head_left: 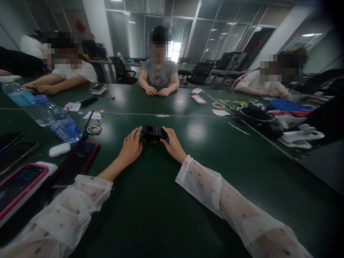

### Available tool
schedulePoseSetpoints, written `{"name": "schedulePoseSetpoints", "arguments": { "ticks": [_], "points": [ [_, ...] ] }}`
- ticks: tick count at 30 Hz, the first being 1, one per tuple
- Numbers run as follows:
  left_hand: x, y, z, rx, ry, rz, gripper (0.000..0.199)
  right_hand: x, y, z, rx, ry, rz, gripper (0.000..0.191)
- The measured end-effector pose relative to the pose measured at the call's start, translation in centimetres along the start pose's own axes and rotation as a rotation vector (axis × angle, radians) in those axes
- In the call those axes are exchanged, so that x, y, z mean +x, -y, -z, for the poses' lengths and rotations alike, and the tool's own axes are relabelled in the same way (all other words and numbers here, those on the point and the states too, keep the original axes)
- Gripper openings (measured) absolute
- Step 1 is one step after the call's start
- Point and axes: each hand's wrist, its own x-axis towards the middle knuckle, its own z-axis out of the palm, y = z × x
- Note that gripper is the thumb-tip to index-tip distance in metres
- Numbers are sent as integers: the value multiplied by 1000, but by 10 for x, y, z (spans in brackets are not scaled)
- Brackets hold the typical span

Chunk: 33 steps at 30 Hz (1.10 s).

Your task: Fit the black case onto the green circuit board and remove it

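Observation:
A small black box-like object (154,132) sits at the middle of the dark green table (150,200). My right hand (172,143) grips its right end between thumb and fingers. At the object's left side is my left hand (132,146), fingers spread and slightly bent, the fingertips close to its edge. Whether the left fingertips touch it is too small to tell. The underside of the object is hidden.
Left: water bottles (63,125), a white case (59,150), a red-edged phone (80,161) and a pink-framed phone (23,182). Right: a wrench (238,129), cables (223,104) and a white tool (301,136). Several people sit around the table.

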Motion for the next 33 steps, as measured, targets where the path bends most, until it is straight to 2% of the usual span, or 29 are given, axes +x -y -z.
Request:
{"name": "schedulePoseSetpoints", "arguments": {
  "ticks": [12,17,20,27,33],
  "points": [
    [2,-1,0,54,50,56,54,-2,0,-1,-7,105,21,62],
    [2,-2,-1,65,51,60,56,-4,0,-1,10,61,-11,84],
    [2,-2,-1,74,51,72,57,-4,0,0,18,46,-39,92],
    [1,-1,-1,93,109,104,51,-3,-2,1,-8,85,-92,71],
    [1,1,-1,117,150,87,42,-3,-9,-2,2,104,-117,69]
  ]
}}
